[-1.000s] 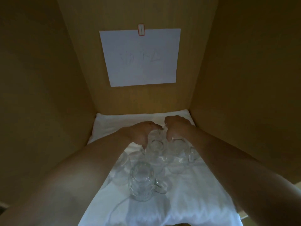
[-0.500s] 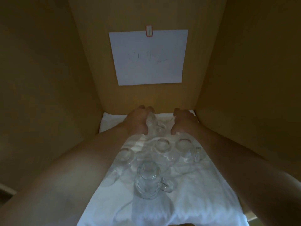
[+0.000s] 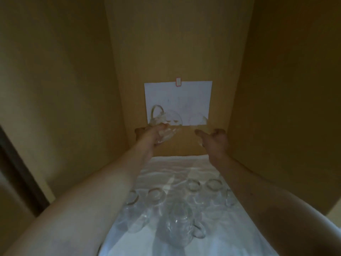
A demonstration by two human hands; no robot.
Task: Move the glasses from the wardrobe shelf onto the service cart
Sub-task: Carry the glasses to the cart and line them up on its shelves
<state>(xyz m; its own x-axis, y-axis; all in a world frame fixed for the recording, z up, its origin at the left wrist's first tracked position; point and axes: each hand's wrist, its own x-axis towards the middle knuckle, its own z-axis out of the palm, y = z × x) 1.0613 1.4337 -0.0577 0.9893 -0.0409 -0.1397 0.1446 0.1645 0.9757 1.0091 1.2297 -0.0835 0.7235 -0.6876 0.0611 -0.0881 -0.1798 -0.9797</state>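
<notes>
My left hand point(image 3: 152, 134) grips a clear handled glass mug point(image 3: 166, 122), lifted and tilted in front of the wardrobe's back wall. My right hand point(image 3: 215, 138) holds a second clear glass point(image 3: 198, 120), also raised; it is faint against the white paper. Several more clear glass mugs stand on the white cloth point(image 3: 230, 242) that covers the shelf, the nearest one point(image 3: 180, 224) with its handle to the right. No service cart is in view.
Wooden wardrobe walls close in on the left point(image 3: 60, 108), right point(image 3: 287, 108) and back. A white paper sheet point(image 3: 178, 102) is pinned to the back wall. A dark door edge point(image 3: 16, 172) shows at the lower left.
Both hands have risen from the back of the shelf, each lifting a glass off the cloth. The view has tilted upward.
</notes>
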